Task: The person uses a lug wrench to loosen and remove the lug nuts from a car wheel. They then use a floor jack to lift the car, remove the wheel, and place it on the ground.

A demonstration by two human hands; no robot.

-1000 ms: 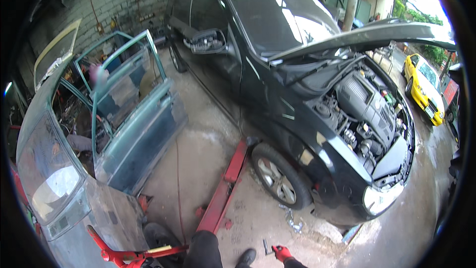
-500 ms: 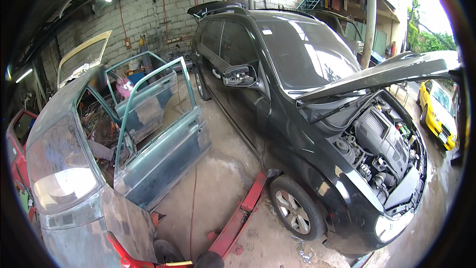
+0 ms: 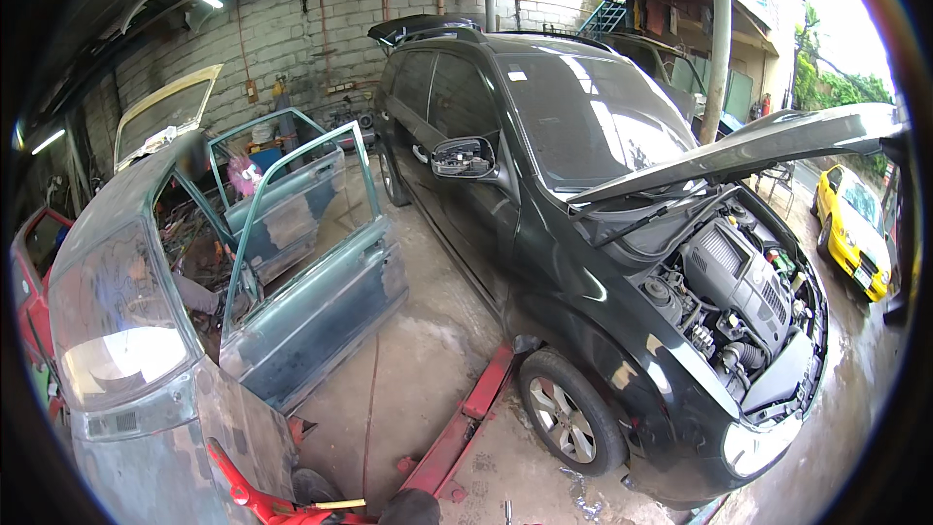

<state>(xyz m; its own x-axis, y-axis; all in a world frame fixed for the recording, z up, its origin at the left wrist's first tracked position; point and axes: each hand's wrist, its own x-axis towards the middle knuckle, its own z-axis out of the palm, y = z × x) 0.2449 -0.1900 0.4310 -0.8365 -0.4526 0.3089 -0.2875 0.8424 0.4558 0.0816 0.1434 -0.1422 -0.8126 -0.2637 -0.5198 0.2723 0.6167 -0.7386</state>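
Neither of my hands shows here. A dark rounded shape (image 3: 410, 507), which I cannot make out, stands at the lower edge beside the red lift arm (image 3: 452, 447). Left of it lies a red metal piece (image 3: 255, 501), with a thin yellow stick-like thing (image 3: 340, 504) next to it. A small shiny metal rod (image 3: 508, 511) pokes in from the lower edge. A black SUV (image 3: 583, 262) fills the middle and right; its hood is raised, its engine (image 3: 743, 272) uncovered. The side mirror (image 3: 463, 157) has its inside parts exposed.
At left stands a patchy green car (image 3: 243, 428) with its doors (image 3: 311, 311) swung open; a grey-clothed limb (image 3: 197, 294) shows inside. A dark hose (image 3: 371, 408) runs over the concrete floor. A pole (image 3: 717, 49) rises behind the SUV; a yellow car (image 3: 855, 233) is outside.
The whole scene has shifted slightly left in view. A small shiny metal rod has come into sight at the lower edge. The vehicles stand as before.
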